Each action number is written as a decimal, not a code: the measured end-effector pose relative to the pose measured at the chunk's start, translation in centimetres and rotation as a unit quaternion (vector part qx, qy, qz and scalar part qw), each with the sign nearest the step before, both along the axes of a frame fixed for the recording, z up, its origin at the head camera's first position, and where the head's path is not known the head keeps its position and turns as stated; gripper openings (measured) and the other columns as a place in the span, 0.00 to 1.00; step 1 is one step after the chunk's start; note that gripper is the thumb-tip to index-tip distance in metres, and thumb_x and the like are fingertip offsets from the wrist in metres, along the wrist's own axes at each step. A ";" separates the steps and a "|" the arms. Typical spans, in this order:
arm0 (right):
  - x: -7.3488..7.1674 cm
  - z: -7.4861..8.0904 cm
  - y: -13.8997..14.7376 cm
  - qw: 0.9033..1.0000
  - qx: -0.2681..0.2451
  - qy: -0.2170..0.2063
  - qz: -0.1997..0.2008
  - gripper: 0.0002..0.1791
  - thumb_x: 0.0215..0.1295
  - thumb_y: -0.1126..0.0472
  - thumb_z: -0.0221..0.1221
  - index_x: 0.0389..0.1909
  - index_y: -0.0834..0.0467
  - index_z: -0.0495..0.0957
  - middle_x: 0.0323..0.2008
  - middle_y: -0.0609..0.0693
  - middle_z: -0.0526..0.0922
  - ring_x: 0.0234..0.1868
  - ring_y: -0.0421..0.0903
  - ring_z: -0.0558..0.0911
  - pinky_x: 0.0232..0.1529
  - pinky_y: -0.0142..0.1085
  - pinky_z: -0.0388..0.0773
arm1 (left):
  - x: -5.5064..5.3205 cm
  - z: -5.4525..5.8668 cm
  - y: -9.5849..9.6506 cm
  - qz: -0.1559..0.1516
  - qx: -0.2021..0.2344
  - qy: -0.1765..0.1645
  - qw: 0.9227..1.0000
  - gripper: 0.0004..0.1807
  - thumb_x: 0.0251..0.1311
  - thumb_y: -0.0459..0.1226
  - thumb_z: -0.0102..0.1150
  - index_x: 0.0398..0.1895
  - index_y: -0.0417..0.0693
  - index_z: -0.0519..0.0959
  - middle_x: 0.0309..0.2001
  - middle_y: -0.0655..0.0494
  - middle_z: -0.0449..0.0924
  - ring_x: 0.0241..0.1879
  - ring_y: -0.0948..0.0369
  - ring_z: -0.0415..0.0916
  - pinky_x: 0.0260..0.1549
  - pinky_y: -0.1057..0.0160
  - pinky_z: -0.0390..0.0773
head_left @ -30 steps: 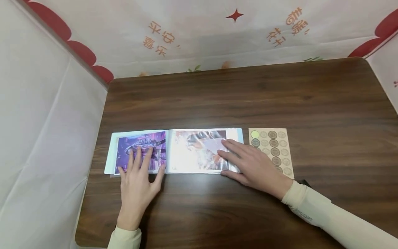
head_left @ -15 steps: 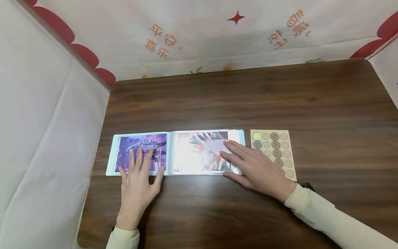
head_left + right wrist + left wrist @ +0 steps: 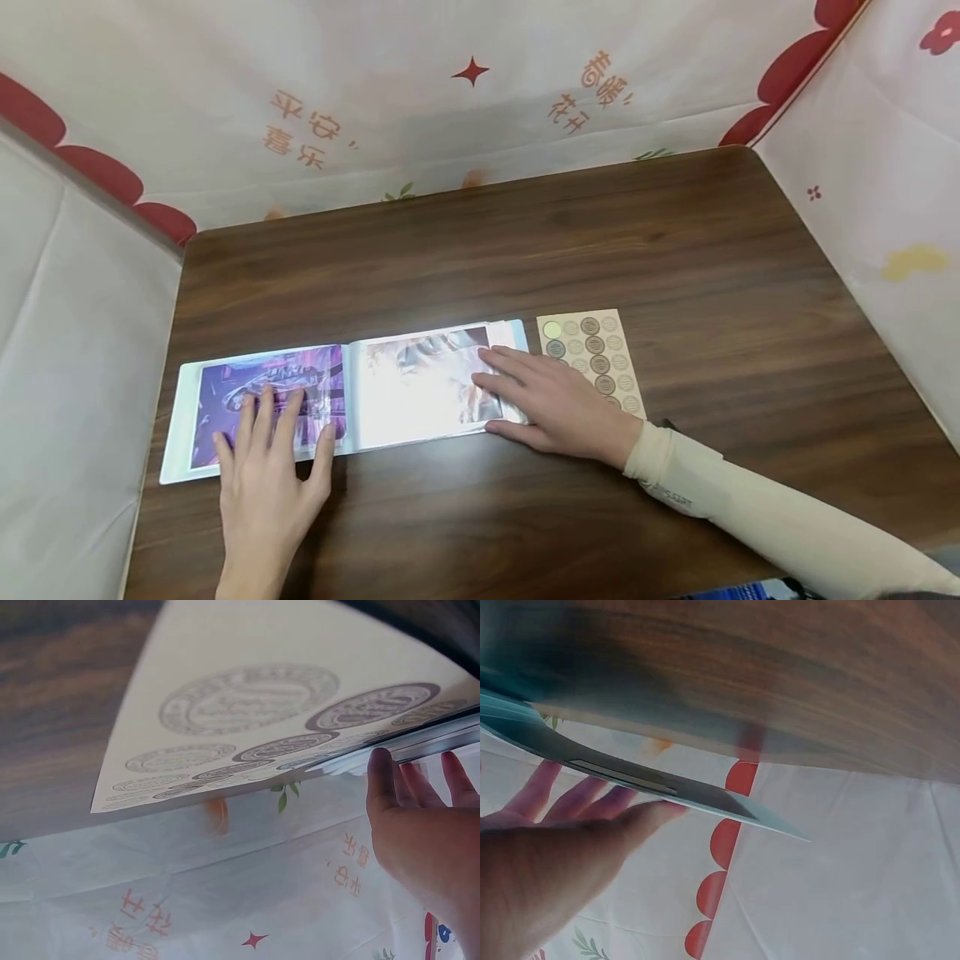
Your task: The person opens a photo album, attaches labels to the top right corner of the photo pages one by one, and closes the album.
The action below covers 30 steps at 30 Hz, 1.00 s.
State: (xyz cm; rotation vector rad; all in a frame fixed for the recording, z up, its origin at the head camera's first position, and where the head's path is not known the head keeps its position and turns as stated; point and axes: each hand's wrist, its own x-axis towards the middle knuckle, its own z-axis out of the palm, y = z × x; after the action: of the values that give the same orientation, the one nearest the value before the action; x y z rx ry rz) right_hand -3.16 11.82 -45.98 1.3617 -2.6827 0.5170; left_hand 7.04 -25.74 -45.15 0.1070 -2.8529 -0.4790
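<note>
A photo album (image 3: 352, 400) lies open on the wooden table, with clear sleeves over its pages. Its left page bears a purple picture (image 3: 217, 400); glare washes out much of the picture (image 3: 427, 375) on the right page. My left hand (image 3: 266, 475) rests on the left page, fingers spread and thumb near the lower edge. Across the outer part of the right page lies my right hand (image 3: 551, 404), its fingers extended and its thumb at the lower edge. The left wrist view shows the album's cover (image 3: 705, 796) edge-on, with fingers against it.
Beside the album's right end lies a beige sheet of round seal stickers (image 3: 611, 358), partly covered by my right hand and wrist. White printed cloth (image 3: 412, 108) borders the table (image 3: 465, 250) at the back and sides. Something blue (image 3: 727, 592) shows at the bottom edge.
The head view has turned to the right, so the album, sticker sheet and hands appear farther left. Both hands keep their places on the pages.
</note>
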 end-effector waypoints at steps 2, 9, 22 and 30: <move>0.2 0.1 0.1 1.000 0.002 -0.004 -0.003 0.36 0.76 0.37 0.63 0.78 0.49 0.73 0.81 0.54 0.70 0.81 0.54 0.71 0.71 0.57 0.79 | 0.1 0.2 0.2 -0.002 0.002 0.018 1.000 0.37 0.71 0.57 0.64 0.76 0.46 0.75 0.82 0.35 0.64 0.84 0.34 0.56 0.79 0.21 0.45; 0.5 1.0 1.0 1.000 0.002 0.009 -0.025 0.36 0.76 0.38 0.62 0.78 0.49 0.73 0.79 0.53 0.73 0.79 0.53 0.74 0.69 0.56 0.80 | -0.3 1.7 2.6 -0.057 0.012 0.099 0.993 0.34 0.69 0.54 0.64 0.68 0.40 0.81 0.76 0.34 0.73 0.78 0.32 0.66 0.80 0.29 0.58; 0.1 1.8 8.7 0.992 -0.006 0.013 -0.124 0.34 0.72 0.46 0.69 0.74 0.55 0.77 0.72 0.55 0.80 0.74 0.57 0.79 0.66 0.59 0.81 | -4.2 4.8 13.0 -0.275 -0.021 0.132 0.952 0.29 0.68 0.51 0.66 0.67 0.47 0.83 0.67 0.46 0.85 0.69 0.45 0.82 0.67 0.42 0.82; 0.4 1.4 13.0 0.982 0.016 -0.018 -0.190 0.41 0.70 0.41 0.71 0.77 0.57 0.74 0.75 0.58 0.78 0.75 0.58 0.77 0.68 0.62 0.79 | -6.5 4.0 18.8 -0.360 -0.083 0.092 0.925 0.34 0.67 0.60 0.68 0.70 0.53 0.81 0.67 0.54 0.86 0.69 0.52 0.81 0.67 0.51 0.81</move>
State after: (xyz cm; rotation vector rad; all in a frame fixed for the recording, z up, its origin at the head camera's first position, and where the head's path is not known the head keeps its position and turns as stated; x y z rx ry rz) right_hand -2.74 24.86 -44.54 0.8166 -2.8874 0.4597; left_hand 0.51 -6.91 -41.16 -0.9870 -2.6468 -0.3413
